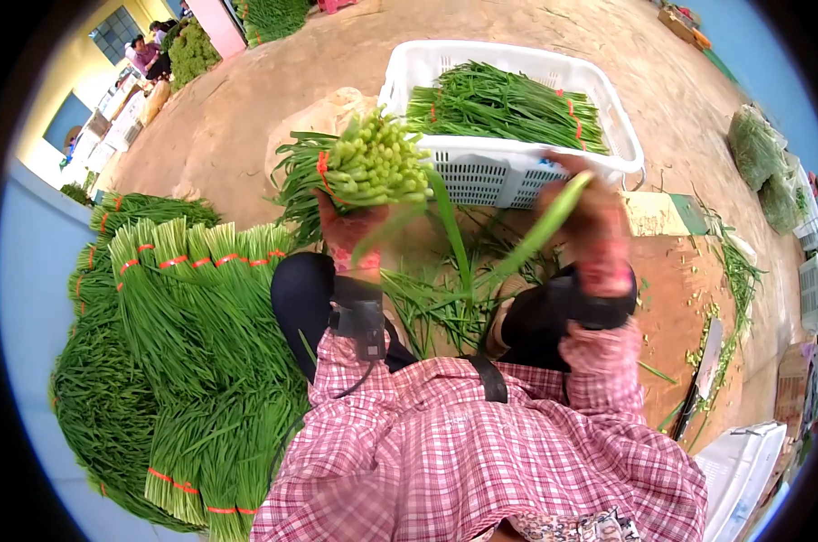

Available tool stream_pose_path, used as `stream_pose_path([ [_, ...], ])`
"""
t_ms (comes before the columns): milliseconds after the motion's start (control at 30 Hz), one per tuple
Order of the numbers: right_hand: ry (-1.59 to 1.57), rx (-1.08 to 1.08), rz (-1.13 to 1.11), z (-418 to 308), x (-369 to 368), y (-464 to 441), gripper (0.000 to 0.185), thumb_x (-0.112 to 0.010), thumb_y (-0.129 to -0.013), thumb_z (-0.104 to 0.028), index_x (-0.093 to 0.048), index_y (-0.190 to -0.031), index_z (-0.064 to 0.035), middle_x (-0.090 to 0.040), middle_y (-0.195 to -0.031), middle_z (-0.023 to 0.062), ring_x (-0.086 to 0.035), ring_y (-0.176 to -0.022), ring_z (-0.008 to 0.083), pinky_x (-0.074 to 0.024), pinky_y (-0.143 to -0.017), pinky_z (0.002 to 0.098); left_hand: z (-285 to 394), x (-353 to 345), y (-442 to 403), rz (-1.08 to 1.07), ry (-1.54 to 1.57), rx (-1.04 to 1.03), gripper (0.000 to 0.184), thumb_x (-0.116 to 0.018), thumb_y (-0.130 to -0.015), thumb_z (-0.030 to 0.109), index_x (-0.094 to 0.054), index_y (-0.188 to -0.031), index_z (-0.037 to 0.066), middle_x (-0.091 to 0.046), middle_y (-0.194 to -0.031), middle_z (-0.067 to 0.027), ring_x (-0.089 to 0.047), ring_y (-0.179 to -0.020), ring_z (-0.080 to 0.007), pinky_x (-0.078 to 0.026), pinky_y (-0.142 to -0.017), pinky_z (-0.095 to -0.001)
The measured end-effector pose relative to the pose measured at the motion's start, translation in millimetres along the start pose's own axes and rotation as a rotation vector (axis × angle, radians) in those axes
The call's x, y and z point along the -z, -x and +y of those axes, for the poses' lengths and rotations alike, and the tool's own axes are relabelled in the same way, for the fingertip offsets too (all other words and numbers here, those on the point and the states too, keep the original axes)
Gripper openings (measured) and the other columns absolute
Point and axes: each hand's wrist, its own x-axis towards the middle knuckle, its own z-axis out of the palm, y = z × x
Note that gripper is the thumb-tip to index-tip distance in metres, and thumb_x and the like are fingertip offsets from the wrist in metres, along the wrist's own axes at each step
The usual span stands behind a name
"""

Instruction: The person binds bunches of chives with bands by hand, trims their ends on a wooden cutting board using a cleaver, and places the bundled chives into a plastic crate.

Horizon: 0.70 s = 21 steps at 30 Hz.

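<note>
A bundle of green stalks (373, 167), tied with a red band, rests in my left hand (350, 230), its pale cut ends facing up and to the right. My left fingers are wrapped round its underside. To the right, my right hand (590, 212) is smeared by motion beside a long green leaf (554, 217); its fingers cannot be made out. Another loose leaf (450, 226) hangs below the bundle. Behind both hands stands a white plastic crate (517, 59) holding banded green bundles (508, 104).
Many banded bundles (192, 316) are piled at the left. A wooden board (680, 298) with a knife (709, 357) lies at the right. Loose leaves (436, 312) litter the floor between my legs. Bagged greens (757, 149) sit far right; people (149, 56) are at the far upper left.
</note>
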Motion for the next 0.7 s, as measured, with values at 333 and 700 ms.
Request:
stream_pose_path([
  [333, -0.021, -0.056, -0.233, 5.7, -20.1, 21.4, 0.025, -0.052, -0.095, -0.026, -0.062, -0.096, -0.003, -0.046, -0.064, -0.0035, -0.043, -0.053, 0.0079, -0.035, -0.05, 0.0235, -25.2, -34.6, -4.0, 0.096, -0.427, -0.391, 0.07, -0.052, -0.098, 0.05, -0.037, -0.149, 0.005, -0.036, -0.155, -0.0154, -0.032, -0.142, -0.0364, -0.019, -0.118, -0.0588],
  [700, 0.619, 0.566, -0.028, 5.1, -85.0, -24.9, 0.024, -0.078, -0.079, -0.015, -0.07, -0.096, 0.0005, -0.067, -0.083, 0.009, -0.062, -0.074, 0.0155, -0.0499, -0.069, 0.028, -44.2, -30.6, -7.6, -0.025, -0.409, -0.392, 0.061, -0.049, -0.1, 0.046, -0.04, -0.147, 0.008, -0.043, -0.15, -0.0111, -0.039, -0.138, -0.0318, -0.027, -0.117, -0.0523],
])
